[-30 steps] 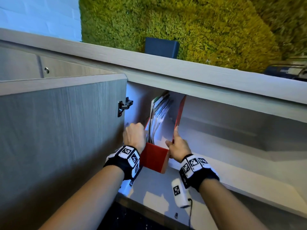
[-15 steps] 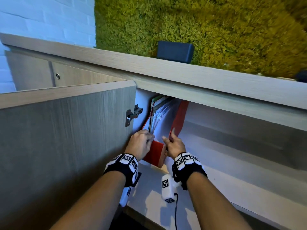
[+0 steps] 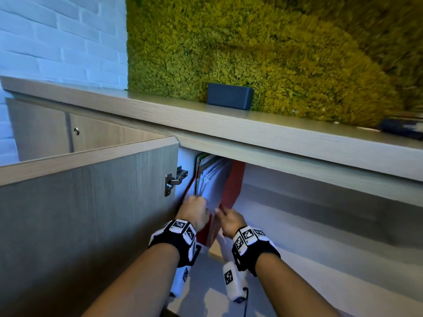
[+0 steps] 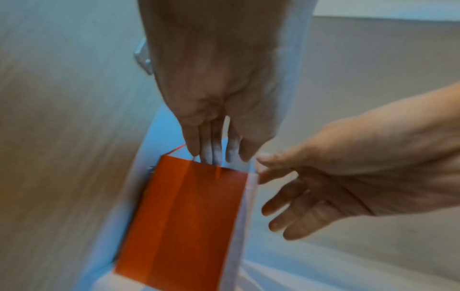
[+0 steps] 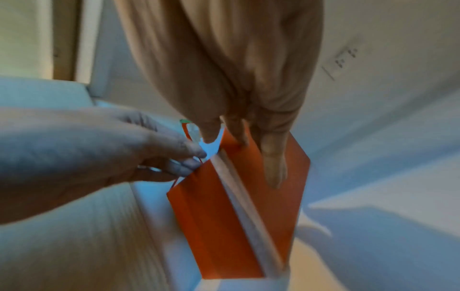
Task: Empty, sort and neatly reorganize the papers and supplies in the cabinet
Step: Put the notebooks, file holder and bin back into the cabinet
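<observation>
A red file folder (image 3: 237, 179) stuffed with papers (image 3: 210, 177) stands upright inside the cabinet, against its left wall. My left hand (image 3: 194, 212) curls its fingers over the folder's near top edge (image 4: 194, 216). My right hand (image 3: 229, 219) pinches the folder's right cover, thumb inside and fingers flat along the outer red face (image 5: 286, 187). A white strip of paper edges (image 5: 244, 196) shows between the red spine and that cover. In the left wrist view the right hand (image 4: 261, 167) sits just right of my left fingers (image 4: 211, 153). The folder's back end is hidden under the cabinet top.
The open cabinet door (image 3: 80, 213) stands close on the left, with its metal hinge (image 3: 176, 179) beside my left hand. The pale shelf (image 3: 309, 227) stretches away to the right. A dark blue box (image 3: 230, 99) sits on the cabinet top (image 3: 251, 133) before a moss wall.
Both hands have come closer together at the folder's front. The splayed right cover has swung in toward the papers, and the folder sits nearer the left wall.
</observation>
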